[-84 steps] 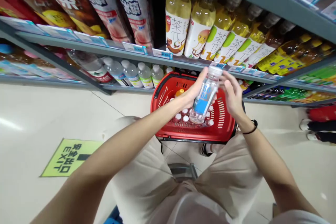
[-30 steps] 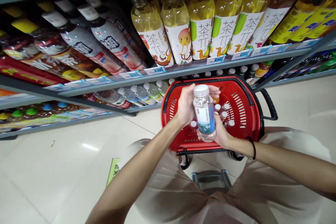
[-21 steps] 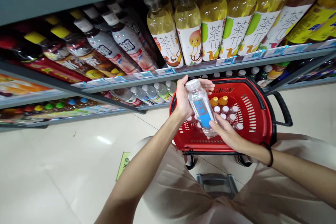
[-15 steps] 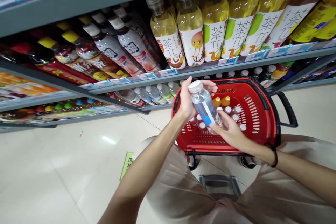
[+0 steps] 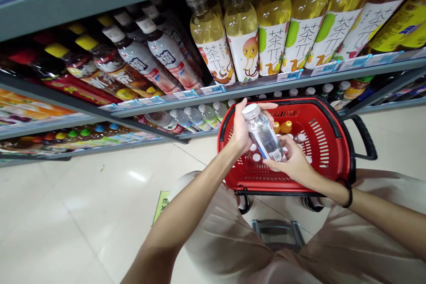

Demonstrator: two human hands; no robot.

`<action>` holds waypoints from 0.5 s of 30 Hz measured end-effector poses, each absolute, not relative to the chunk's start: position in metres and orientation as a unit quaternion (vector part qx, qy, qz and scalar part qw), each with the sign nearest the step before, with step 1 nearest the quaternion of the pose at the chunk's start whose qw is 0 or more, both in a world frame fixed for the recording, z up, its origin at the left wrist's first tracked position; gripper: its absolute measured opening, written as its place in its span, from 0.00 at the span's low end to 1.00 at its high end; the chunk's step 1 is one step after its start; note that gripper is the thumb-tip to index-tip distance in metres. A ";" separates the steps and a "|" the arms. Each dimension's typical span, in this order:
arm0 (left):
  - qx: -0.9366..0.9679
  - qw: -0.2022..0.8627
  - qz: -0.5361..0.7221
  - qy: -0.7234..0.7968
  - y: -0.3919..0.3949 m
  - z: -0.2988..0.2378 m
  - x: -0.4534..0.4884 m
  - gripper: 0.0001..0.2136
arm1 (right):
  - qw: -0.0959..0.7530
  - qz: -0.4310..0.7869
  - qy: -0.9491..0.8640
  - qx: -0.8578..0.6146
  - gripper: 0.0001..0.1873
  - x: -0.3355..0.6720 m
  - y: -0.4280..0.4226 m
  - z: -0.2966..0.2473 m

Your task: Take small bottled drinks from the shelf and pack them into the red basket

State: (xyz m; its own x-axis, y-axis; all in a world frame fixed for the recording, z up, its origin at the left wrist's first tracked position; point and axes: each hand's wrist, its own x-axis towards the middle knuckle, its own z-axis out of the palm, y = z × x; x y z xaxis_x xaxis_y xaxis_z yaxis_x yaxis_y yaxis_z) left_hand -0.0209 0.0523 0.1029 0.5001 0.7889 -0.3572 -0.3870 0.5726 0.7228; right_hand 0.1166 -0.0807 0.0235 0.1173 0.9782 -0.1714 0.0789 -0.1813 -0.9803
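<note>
A small clear water bottle (image 5: 264,133) with a white cap is held tilted over a red shopping basket (image 5: 319,120). My left hand (image 5: 241,126) wraps the bottle's upper part near the cap. My right hand (image 5: 294,164) cups and grips its lower end. The bottle's label side with small print faces me. Inside the basket stand several capped bottles, white-capped ones (image 5: 301,138) and two orange-capped ones (image 5: 286,127).
Store shelves run across the top, holding large yellow tea bottles (image 5: 241,31) and white-labelled drinks (image 5: 166,60). Small water bottles (image 5: 196,116) line the lower shelf. Pale tiled floor (image 5: 66,213) lies left, with a green exit sticker (image 5: 161,206). A black basket handle (image 5: 364,137) juts right.
Both hands have turned the bottle about its axis: the blue label has rotated away and a white printed side now faces me. The view has settled after swinging toward the shelves.
</note>
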 end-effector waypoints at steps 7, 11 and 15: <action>0.224 0.849 0.378 0.292 0.060 0.097 -0.030 0.29 | 0.379 0.691 -0.385 -0.481 0.35 0.115 -0.075 0.044; 0.222 0.859 0.357 0.291 0.064 0.102 -0.038 0.30 | 0.290 0.837 -0.323 -0.333 0.28 0.115 -0.075 0.052; 0.228 0.855 0.359 0.296 0.064 0.110 -0.043 0.32 | 0.310 0.811 -0.361 -0.341 0.26 0.114 -0.075 0.053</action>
